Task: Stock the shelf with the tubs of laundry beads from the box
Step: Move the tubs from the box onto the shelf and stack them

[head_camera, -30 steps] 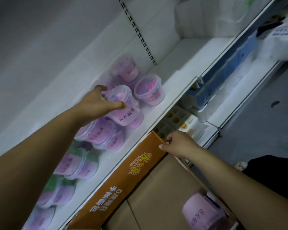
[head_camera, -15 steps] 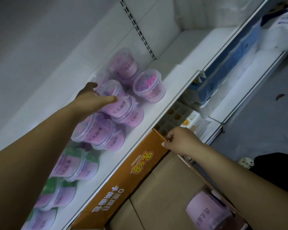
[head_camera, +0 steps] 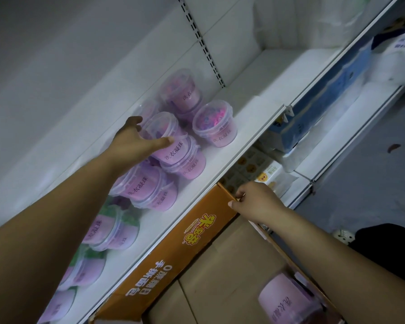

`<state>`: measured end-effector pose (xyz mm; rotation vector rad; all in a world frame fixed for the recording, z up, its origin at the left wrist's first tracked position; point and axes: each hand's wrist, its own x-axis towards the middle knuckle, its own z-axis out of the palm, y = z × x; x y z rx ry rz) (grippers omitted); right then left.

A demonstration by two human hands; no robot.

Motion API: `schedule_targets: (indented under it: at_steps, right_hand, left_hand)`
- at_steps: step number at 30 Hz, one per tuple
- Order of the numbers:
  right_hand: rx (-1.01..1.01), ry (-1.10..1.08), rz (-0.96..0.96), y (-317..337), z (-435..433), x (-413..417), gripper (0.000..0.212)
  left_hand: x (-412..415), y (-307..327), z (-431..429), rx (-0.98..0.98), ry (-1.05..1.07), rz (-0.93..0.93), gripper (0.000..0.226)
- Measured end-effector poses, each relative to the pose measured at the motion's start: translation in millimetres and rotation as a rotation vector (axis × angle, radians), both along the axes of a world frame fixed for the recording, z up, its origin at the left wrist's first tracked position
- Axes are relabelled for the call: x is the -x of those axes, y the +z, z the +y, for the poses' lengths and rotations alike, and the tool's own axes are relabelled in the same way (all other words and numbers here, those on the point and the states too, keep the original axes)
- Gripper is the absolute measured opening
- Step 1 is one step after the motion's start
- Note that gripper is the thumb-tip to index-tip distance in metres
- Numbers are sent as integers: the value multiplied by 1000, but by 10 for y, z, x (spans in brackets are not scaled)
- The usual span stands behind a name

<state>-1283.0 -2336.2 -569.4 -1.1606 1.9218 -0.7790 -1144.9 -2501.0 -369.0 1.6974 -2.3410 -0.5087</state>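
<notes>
My left grip point(head_camera: 136, 142) is wrapped around a pink tub point(head_camera: 166, 139) that I'm seating on top of another tub point(head_camera: 187, 162) on the shelf point(head_camera: 239, 127), while my right grip point(head_camera: 255, 202) pinches the box point(head_camera: 168, 251) by its corner. Most tubs look stocked, stacked in twos around my left grip. At least one remaining tub point(head_camera: 288, 300) lies in the box below my right forearm.

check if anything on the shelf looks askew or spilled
Nothing spilled. One tub under the left hand sits tilted atop another tub, not yet settled. The single tub beside them stands upright.
</notes>
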Motion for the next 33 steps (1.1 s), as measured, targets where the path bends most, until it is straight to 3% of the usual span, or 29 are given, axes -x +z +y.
schedule_targets:
  at_steps: [3,7,10,14,17,21,26,30,33]
  right_hand:
    - [63,-50,-1,6,20,-67,27]
    - [291,-107,89,21,102,-136,20]
    - [495,-92,70,68,234,-217,18]
    - [548,-32,-39,109,534,-387,18]
    - [454,92,-25,59,779,-519,24]
    - [283,260,139,-63,974,-686,35]
    - [-122,459,265,-92,1110,-852,62]
    - [-396,736,580,-123,1130,-821,86]
    - [-547,838,678,-103,1108,-816,92]
  left_hand:
    - [-42,-64,176,136,-4,7,93]
    - [-154,-225,587,342,-31,86,64]
    - [-285,-385,940,373,-12,213,49]
    - [-583,-698,1507,319,26,392,29]
    - [-860,-1041,1994,197,141,388,22]
    - [-1211,-1476,2659,20,197,228,19]
    - [-1537,-1865,3272,-212,322,134,38]
    - [-1697,-2046,3517,-272,311,12,50]
    - [-1756,-2067,3575,-223,354,-112,61]
